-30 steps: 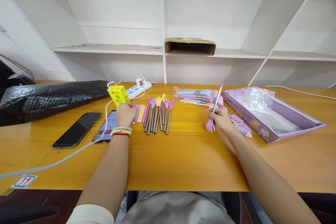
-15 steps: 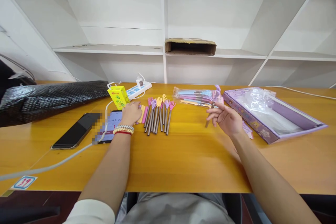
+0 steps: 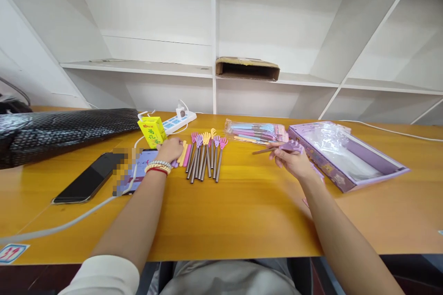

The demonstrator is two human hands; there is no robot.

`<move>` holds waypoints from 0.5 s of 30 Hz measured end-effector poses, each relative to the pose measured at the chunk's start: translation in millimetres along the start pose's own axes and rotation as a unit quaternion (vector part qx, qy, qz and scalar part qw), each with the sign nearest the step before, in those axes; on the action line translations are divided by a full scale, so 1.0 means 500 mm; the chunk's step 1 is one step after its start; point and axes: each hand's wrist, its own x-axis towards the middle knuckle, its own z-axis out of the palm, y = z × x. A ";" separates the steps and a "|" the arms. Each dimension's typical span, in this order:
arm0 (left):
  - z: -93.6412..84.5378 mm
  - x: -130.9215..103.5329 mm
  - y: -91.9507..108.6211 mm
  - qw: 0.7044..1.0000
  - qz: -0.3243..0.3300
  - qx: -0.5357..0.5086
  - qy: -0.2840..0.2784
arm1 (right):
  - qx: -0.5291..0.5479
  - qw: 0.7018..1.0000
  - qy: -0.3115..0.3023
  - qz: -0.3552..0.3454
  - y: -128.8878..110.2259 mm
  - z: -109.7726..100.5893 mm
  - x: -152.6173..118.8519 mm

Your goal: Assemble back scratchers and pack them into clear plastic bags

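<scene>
In the head view, right of centre, the right hand (image 3: 290, 159) grips a purple claw-headed rod (image 3: 264, 150) while, left of centre, the left hand (image 3: 170, 150) curls over coloured sticks (image 3: 183, 155), its grasp unclear, apparently picking one out, which calls for a careful single-stick pinch.

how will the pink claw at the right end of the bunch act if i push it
The pink claw is probably stiff, since its shaft looks metallic. It may slide easily, as the shaft appears smooth and shiny. The shaft looks round, so it might roll, though the spread prongs would likely stop it.
</scene>
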 end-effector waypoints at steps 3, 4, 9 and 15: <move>-0.002 -0.003 -0.003 1.000 -0.003 -0.015 0.016 | 0.136 0.987 0.042 0.077 0.006 -0.004 0.004; -0.001 -0.003 -0.003 0.999 -0.003 -0.021 0.025 | 0.165 0.978 0.061 0.109 0.008 -0.004 0.005; 0.004 -0.006 -0.002 0.998 0.002 -0.044 0.052 | 0.200 0.958 0.126 0.163 0.021 -0.001 0.009; -0.002 -0.014 -0.001 0.995 0.002 -0.063 0.076 | 0.177 0.967 0.163 0.086 0.035 -0.013 0.014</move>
